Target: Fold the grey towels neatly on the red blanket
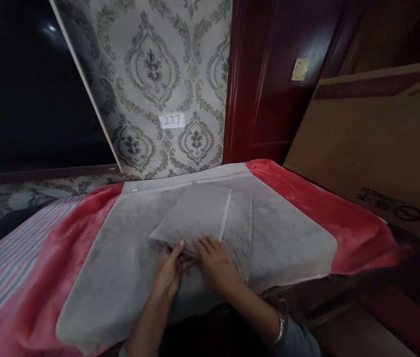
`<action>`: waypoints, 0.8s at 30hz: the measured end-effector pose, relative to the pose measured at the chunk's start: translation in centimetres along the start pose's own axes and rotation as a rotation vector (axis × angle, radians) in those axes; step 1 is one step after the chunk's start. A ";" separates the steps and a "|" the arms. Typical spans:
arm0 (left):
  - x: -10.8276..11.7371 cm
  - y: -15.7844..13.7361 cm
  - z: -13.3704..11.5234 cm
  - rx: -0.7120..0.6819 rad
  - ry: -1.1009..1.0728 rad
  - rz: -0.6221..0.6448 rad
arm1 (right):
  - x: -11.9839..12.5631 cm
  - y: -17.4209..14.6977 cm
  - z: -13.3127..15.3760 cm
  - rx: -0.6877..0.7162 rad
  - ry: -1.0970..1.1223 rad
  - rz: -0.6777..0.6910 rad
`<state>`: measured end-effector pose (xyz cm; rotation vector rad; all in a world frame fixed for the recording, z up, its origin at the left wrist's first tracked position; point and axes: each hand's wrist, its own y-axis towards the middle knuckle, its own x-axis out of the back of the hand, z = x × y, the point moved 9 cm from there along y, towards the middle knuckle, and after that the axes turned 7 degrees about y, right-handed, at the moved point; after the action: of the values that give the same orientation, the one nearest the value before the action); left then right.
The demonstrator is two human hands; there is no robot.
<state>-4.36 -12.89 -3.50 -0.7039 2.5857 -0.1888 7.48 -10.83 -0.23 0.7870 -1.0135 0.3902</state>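
Observation:
A light grey folded plush cloth, with a pale seam along its right part, lies on a larger grey plush sheet. My left hand grips the cloth's near edge, thumb on top and fingers curled underneath. Just to its right, my right hand rests with its fingers stretched flat on the cloth's near side. The cloth's underside is hidden.
Red plush fabric shows on both sides of the grey sheet, with striped cloth at left. Behind are a dark screen and a patterned wall with a "277" label. A large cardboard box stands at right.

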 end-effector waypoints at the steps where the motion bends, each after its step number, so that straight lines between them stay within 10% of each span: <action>1: -0.1 0.1 0.1 -0.025 0.030 -0.028 | 0.1 0.2 0.1 0.003 0.003 -0.003; 12: 2.9 1.1 -7.5 -0.285 0.169 -0.143 | 6.4 1.2 2.0 0.205 0.400 -0.061; 18: 12.8 2.1 -8.9 -0.136 0.245 -0.416 | 5.8 2.9 -11.9 -0.178 0.520 -0.233; 24: 14.5 0.8 -8.2 -0.224 0.352 -0.531 | 2.6 6.6 -20.6 -0.485 0.602 -0.089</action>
<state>-19.58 -19.52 -2.08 -1.5591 2.7084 -0.2014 17.06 8.71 -1.32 0.2427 -0.4699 0.2620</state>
